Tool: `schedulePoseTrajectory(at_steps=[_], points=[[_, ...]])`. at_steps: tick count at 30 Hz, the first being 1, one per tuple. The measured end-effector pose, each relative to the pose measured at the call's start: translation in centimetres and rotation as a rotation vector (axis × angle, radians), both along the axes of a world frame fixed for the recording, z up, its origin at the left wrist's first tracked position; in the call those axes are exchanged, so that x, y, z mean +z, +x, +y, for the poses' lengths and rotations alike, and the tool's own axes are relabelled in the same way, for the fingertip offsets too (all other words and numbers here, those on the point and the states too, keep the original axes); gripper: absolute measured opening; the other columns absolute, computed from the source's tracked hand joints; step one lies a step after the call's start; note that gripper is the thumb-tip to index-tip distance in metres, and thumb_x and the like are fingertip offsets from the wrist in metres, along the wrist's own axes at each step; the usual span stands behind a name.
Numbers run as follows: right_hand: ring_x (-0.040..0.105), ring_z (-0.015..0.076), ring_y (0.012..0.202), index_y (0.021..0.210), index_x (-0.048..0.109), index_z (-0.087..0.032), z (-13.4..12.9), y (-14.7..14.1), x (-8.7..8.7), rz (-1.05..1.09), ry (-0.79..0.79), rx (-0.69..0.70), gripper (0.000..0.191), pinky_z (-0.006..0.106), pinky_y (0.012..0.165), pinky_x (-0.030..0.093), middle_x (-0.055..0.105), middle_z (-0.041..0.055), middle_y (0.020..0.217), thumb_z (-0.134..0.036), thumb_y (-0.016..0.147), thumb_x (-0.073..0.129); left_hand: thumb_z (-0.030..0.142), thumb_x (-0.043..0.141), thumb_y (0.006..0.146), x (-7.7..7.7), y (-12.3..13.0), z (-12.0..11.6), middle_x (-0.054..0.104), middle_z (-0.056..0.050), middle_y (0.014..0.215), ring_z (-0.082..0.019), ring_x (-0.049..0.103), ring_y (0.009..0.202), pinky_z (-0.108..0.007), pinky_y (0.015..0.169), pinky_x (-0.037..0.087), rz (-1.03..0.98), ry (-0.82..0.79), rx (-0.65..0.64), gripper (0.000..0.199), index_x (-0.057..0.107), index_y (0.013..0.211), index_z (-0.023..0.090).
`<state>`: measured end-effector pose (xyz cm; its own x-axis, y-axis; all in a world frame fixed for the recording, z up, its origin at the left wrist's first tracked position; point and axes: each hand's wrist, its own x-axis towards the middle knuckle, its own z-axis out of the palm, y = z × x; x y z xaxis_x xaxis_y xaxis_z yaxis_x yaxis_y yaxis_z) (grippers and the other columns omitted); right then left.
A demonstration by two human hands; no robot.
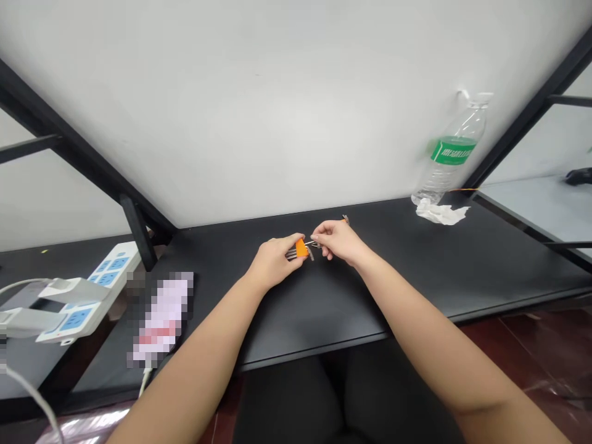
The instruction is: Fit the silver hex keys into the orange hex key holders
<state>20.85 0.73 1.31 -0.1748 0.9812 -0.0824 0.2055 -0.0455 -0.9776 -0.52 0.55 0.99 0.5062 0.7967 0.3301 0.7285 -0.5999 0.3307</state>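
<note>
Near the middle of the black tabletop, my left hand (276, 262) is closed on a small orange holder (301, 248). Several thin metal rods stick out of it on both sides, much like a hex key set. To its right, my right hand (337, 240) pinches a thin metal rod (311, 243) that reaches to the holder's right side. Whether this rod is still seated in the holder is too small to tell. Just behind my right hand lies another small orange piece (345, 219) with metal ends, partly hidden by the hand.
A clear bottle (454, 151) with a green label stands at the back right, beside a crumpled white tissue (441, 213). On the left lie a blurred-out phone-like object (164, 314) with a cable, and a white power strip (115, 268) with plugs. A pale wall (277, 111) rises behind.
</note>
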Motion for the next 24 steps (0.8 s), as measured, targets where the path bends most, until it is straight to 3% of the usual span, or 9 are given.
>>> schedulePoseTrajectory(at_steps=[3, 6, 10, 13, 15, 18, 24], points=[[0.053, 0.0115, 0.048, 0.087, 0.058, -0.020, -0.1, -1.1, -0.4, -0.113, 0.084, 0.024, 0.008, 0.022, 0.048, 0.043, 0.058, -0.0040, 0.057, -0.026, 0.093, 0.058, 0.034, 0.064, 0.087, 0.1, 0.3, -0.2, 0.078, 0.000, 0.105, -0.021, 0.073, 0.089, -0.029, 0.084, 0.053, 0.010, 0.012, -0.037, 0.037, 0.067, 0.124, 0.029], [0.055, 0.0128, 0.062, 0.087, 0.055, -0.021, -0.5, -2.0, -0.7, -0.283, 0.365, -0.004, 0.007, 0.024, 0.060, 0.042, 0.060, -0.0031, 0.068, -0.023, 0.094, 0.054, 0.033, 0.064, 0.086, 0.1, 0.3, -0.2, 0.078, 0.000, 0.107, -0.021, 0.073, 0.089, -0.028, 0.078, 0.051, -0.014, 0.008, -0.017, 0.038, 0.067, 0.123, 0.029], [0.057, 0.0142, 0.073, 0.101, 0.056, -0.021, -1.1, -2.3, -0.5, -0.328, 0.541, 0.151, 0.009, 0.026, 0.068, 0.042, 0.064, -0.0010, 0.083, -0.023, 0.098, 0.047, 0.029, 0.063, 0.085, -0.1, 0.1, 0.0, 0.078, 0.000, 0.098, -0.021, 0.073, 0.083, -0.028, 0.074, 0.050, 0.007, -0.020, -0.017, 0.034, 0.069, 0.119, 0.027], [0.059, 0.0150, 0.078, 0.104, 0.058, -0.020, -1.1, -1.1, -0.2, -0.431, 0.569, 0.147, 0.014, 0.027, 0.072, 0.042, 0.066, 0.0014, 0.089, -0.019, 0.098, 0.045, 0.031, 0.064, 0.085, -0.3, -0.1, 0.3, 0.078, -0.001, 0.100, -0.021, 0.073, 0.084, -0.029, 0.076, 0.052, 0.005, -0.029, -0.018, 0.039, 0.068, 0.124, 0.026], [0.059, 0.0166, 0.084, 0.096, 0.063, -0.018, -0.8, 0.1, -0.2, -0.638, 0.555, 0.078, 0.013, 0.028, 0.077, 0.042, 0.066, 0.0046, 0.094, -0.016, 0.094, 0.050, 0.032, 0.066, 0.083, -0.5, -0.5, 0.6, 0.078, -0.001, 0.106, -0.022, 0.074, 0.088, -0.030, 0.081, 0.054, -0.022, -0.029, 0.006, 0.046, 0.065, 0.129, 0.027], [0.061, 0.0194, 0.091, 0.094, 0.068, -0.018, -0.5, 1.4, -0.3, -0.886, 0.398, 0.092, 0.010, 0.029, 0.075, 0.043, 0.067, 0.0086, 0.106, -0.021, 0.090, 0.060, 0.033, 0.067, 0.082, -0.6, -1.2, 0.9, 0.077, -0.001, 0.109, -0.020, 0.074, 0.091, -0.028, 0.086, 0.056, -0.087, -0.046, 0.005, 0.050, 0.063, 0.132, 0.027], [0.064, 0.0224, 0.081, 0.082, 0.067, -0.016, -0.9, -0.1, -0.4, -1.097, 0.270, 0.161, 0.005, 0.030, 0.063, 0.039, 0.070, 0.0120, 0.097, -0.017, 0.080, 0.063, 0.034, 0.069, 0.080, -0.4, -1.8, 1.0, 0.077, -0.003, 0.109, -0.020, 0.074, 0.094, -0.030, 0.089, 0.058, -0.126, 0.000, -0.056, 0.050, 0.066, 0.129, 0.025]])
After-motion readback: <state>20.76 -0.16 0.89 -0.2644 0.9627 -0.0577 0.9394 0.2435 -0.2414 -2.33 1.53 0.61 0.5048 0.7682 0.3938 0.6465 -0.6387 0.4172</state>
